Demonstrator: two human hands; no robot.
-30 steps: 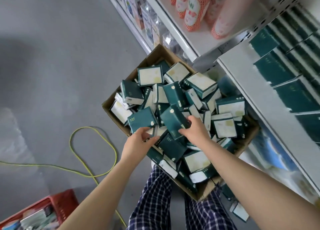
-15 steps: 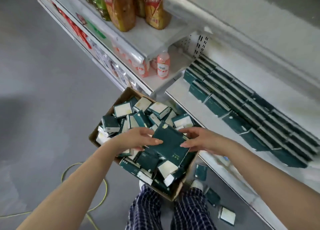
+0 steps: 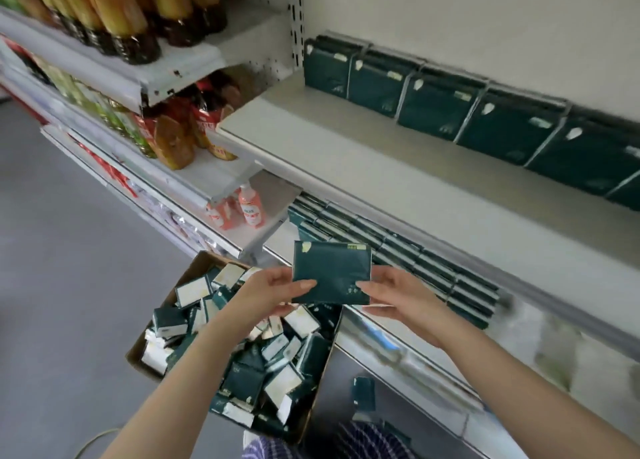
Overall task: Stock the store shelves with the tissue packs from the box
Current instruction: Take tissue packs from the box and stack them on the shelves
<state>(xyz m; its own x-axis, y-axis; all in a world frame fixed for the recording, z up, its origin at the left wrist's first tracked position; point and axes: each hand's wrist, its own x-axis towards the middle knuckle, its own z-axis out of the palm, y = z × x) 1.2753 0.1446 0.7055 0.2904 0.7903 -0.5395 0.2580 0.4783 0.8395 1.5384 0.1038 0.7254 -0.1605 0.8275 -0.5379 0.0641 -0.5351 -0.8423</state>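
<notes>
A dark green tissue pack (image 3: 331, 268) is held up between both hands, above the cardboard box (image 3: 194, 275) and in front of the shelves. My left hand (image 3: 268, 294) pinches its lower left edge. My right hand (image 3: 398, 294) pinches its lower right edge. The box on the floor holds several loose green and white tissue packs (image 3: 266, 372). A row of packs (image 3: 433, 102) stands along the back of the upper white shelf (image 3: 363, 167). More packs (image 3: 398, 250) lie in rows on the shelf below.
Drink bottles (image 3: 138, 8) fill the shelves to the left, with small pink bottles (image 3: 251, 205) lower down. A loose tissue pack (image 3: 363, 393) lies on the grey floor right of the box. My checked trousers (image 3: 346, 444) show at the bottom edge.
Both hands have lifted a tissue pack out of the box and raised it toward the shelves. My view has tilted up from the box to the shelving.
</notes>
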